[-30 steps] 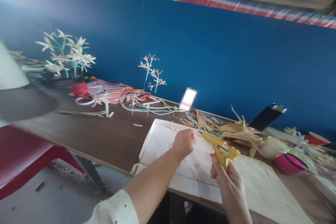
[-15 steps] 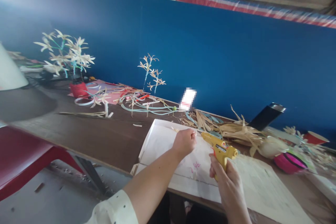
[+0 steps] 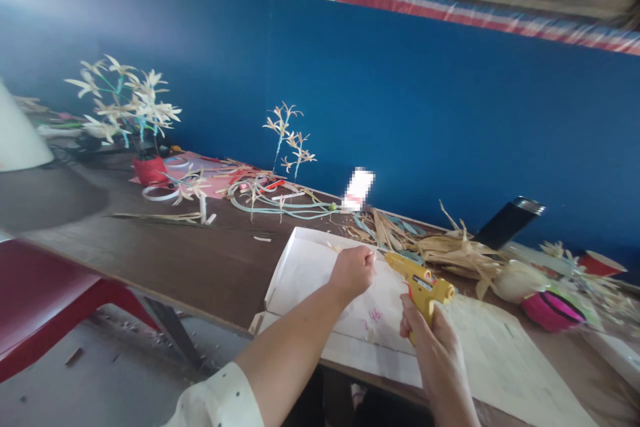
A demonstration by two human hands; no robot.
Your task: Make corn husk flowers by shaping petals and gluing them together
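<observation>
My right hand [image 3: 435, 340] is wrapped round the handle of a yellow glue gun [image 3: 423, 283], its nozzle pointing left. Just left of that nozzle, my left hand [image 3: 353, 271] is closed in a pinch; what lies between its fingertips is too small to make out. Both hands are over an opened white cardboard box [image 3: 295, 267] with pink handwriting on it. Dried husk strips [image 3: 450, 250] lie behind the glue gun.
A flower arrangement in a red pot [image 3: 150, 171] stands at the left, by a red chair [image 3: 45, 300]. Pale blue tubing [image 3: 300, 215] and two flower stems [image 3: 279, 137] are at the back. A black bottle [image 3: 510, 221] and pink pouch [image 3: 553, 310] are at the right.
Almost nothing differs. The glue gun and both hands have shifted very slightly to the right.
</observation>
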